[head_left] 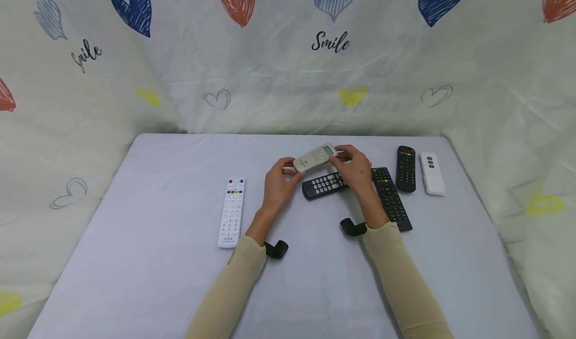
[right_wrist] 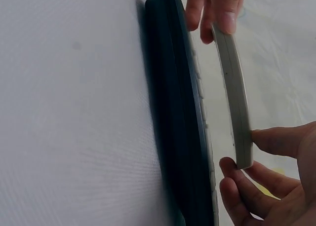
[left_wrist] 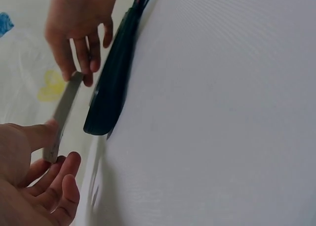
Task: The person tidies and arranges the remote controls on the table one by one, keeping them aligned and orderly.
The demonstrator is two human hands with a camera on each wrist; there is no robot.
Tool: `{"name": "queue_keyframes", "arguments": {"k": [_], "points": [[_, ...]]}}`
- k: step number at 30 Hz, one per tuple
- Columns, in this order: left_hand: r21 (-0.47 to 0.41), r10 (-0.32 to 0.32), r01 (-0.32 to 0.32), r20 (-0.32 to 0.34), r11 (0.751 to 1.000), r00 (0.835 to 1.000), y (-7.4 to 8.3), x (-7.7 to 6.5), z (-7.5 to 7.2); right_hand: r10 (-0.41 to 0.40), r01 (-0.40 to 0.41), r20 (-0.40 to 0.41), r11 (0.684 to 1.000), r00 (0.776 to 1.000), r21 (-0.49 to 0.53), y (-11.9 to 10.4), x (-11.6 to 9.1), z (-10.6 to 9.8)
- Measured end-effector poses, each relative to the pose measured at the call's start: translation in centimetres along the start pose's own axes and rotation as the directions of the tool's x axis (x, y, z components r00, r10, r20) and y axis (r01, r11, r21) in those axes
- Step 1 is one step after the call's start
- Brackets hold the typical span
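Note:
Both hands hold a small beige remote control [head_left: 314,158] with a little grey screen, one at each end, above the far part of the table. My left hand [head_left: 280,181] pinches its left end between thumb and fingers. At the screen end, my right hand [head_left: 354,169] grips it the same way. Both wrist views show the beige remote [left_wrist: 64,115] edge-on, raised off the tabletop. Just in front of it lies a black remote with pale round buttons [head_left: 323,185], its right end hidden behind the right hand. A long black remote [head_left: 392,201] lies partly under the right forearm.
A white remote with many buttons [head_left: 231,213] lies left of the left forearm. Toward the right edge are a black remote with coloured buttons [head_left: 406,169] and a slim white remote [head_left: 432,174]. A heart-printed curtain [head_left: 279,79] hangs behind the white table [head_left: 157,239].

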State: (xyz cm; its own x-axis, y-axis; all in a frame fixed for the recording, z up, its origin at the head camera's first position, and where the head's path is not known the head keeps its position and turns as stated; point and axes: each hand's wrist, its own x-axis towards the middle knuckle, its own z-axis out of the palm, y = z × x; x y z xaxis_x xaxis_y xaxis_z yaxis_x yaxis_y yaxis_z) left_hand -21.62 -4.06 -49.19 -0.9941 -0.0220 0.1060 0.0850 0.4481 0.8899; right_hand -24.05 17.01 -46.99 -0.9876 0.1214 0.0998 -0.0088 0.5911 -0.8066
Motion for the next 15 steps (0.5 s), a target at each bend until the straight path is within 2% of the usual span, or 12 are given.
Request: {"name": "queue_keyframes", "arguments": {"k": [7, 15], "points": [[-0.011, 0.022, -0.023, -0.011, 1.0, 1.0, -0.3, -0.4, -0.1, -0.017, 0.017, 0.012, 0.999, 1.0, 0.031, -0.4, 0.1, 0.5], [0.001, 0.026, -0.026, -0.049, 1.0, 0.998, -0.8, -1.3, -0.8, -0.08, 0.075, 0.031, 0.988, 0.996, 0.136, -0.7, 0.0, 1.6]]}}
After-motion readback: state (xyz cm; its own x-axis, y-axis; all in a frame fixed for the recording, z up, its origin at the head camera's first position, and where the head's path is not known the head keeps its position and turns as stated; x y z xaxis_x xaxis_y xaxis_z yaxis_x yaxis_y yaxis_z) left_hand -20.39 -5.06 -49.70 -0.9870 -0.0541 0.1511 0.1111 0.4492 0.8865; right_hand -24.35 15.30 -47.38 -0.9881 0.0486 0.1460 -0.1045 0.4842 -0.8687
